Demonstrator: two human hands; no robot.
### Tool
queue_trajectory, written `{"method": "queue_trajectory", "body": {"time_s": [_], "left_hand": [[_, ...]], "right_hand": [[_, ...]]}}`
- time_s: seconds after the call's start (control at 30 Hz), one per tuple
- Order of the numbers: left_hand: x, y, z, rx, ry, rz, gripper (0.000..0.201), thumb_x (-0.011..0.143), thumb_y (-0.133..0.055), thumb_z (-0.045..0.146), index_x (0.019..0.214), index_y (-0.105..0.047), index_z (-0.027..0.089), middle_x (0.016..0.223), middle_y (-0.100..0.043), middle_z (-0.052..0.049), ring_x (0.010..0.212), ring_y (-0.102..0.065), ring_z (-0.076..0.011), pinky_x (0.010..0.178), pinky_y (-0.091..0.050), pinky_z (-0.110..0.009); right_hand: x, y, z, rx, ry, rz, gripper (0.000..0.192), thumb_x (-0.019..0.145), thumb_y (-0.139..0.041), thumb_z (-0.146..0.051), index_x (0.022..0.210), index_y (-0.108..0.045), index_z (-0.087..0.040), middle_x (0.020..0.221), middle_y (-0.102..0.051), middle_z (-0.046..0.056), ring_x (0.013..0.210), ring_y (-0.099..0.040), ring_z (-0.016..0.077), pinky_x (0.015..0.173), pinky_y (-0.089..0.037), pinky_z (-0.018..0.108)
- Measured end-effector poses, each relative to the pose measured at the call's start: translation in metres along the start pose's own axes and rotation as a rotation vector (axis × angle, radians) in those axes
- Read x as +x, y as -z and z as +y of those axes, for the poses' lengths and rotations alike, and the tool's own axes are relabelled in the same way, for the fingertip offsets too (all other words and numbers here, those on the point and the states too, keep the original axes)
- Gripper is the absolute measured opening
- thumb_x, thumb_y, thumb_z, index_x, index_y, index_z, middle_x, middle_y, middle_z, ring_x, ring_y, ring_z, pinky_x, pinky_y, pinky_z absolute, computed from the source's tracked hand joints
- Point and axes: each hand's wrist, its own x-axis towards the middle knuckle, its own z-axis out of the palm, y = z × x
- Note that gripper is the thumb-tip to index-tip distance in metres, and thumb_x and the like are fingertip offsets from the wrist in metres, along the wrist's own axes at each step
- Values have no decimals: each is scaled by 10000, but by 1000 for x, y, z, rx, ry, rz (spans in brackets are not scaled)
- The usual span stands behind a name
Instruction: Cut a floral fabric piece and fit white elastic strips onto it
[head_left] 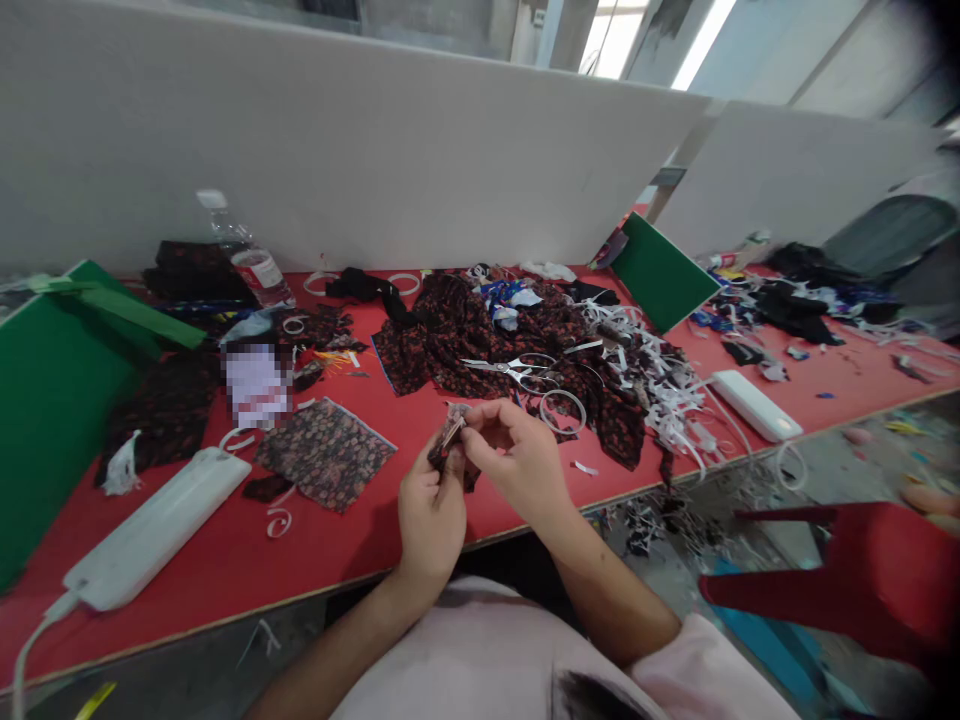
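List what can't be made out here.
All head view:
Dark cloth piece: mostly covered by left hand and right hand.
Bottle label: print too small.
Pale item: obscured by pixelation.
White cord: far end cut off by frame edge.

One left hand (433, 512) and one right hand (523, 458); one held fabric scrap (436, 455); one pair of scissors (511, 369); one plastic bottle (261, 274); two white power strips (161, 530); two green divider boards (664, 270); one red plastic stool (862, 585); white trimmings (679, 402), many (too tangled to tally).
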Motion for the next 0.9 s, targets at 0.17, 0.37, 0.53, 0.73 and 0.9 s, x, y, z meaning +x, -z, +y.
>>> {"method": "queue_trajectory", "body": {"time_s": [0.17, 0.37, 0.53, 0.73, 0.9], "left_hand": [[-1, 1, 0, 25, -22, 0, 366, 843, -505, 330, 1167, -588, 183, 1118, -657, -82, 991, -620, -194, 831, -491, -286], [-3, 2, 0, 86, -76, -18, 360, 850, -500, 319, 1183, -579, 210, 1171, -633, -64, 1089, -575, -188, 923, -451, -291], [-1, 2, -1, 29, -53, -8, 380, 852, -491, 345, 1195, -569, 200, 1178, -627, -79, 1046, -602, -201, 862, -494, -297], [2, 6, -5, 175, -166, -3, 365, 874, -457, 299, 1221, -546, 227, 1198, -616, -60, 1095, -573, -182, 930, -451, -302], [3, 7, -10, 298, -252, -5, 389, 877, -443, 245, 1261, -505, 235, 1220, -602, -54, 1102, -570, -179, 921, -454, -296]], "right_hand": [[-1, -1, -1, 13, 6, -8, 80, 741, -549, -233, 797, -551, -175, 714, -625, 9, 609, -605, 119, 584, -501, 222], [0, -2, -3, -25, 17, 14, 43, 743, -534, -209, 773, -540, -179, 674, -604, -9, 582, -592, 109, 577, -491, 214], [-2, -2, 0, -15, 5, 27, 72, 748, -531, -213, 807, -550, -176, 705, -620, 0, 602, -601, 114, 572, -492, 215], [-1, -3, 0, -8, 23, 44, 58, 732, -558, -214, 753, -590, -172, 694, -643, 6, 609, -611, 117, 598, -500, 215], [2, -2, -2, -12, -12, 49, 48, 713, -558, -199, 689, -585, -168, 643, -646, -2, 561, -599, 111, 553, -480, 200]]}}
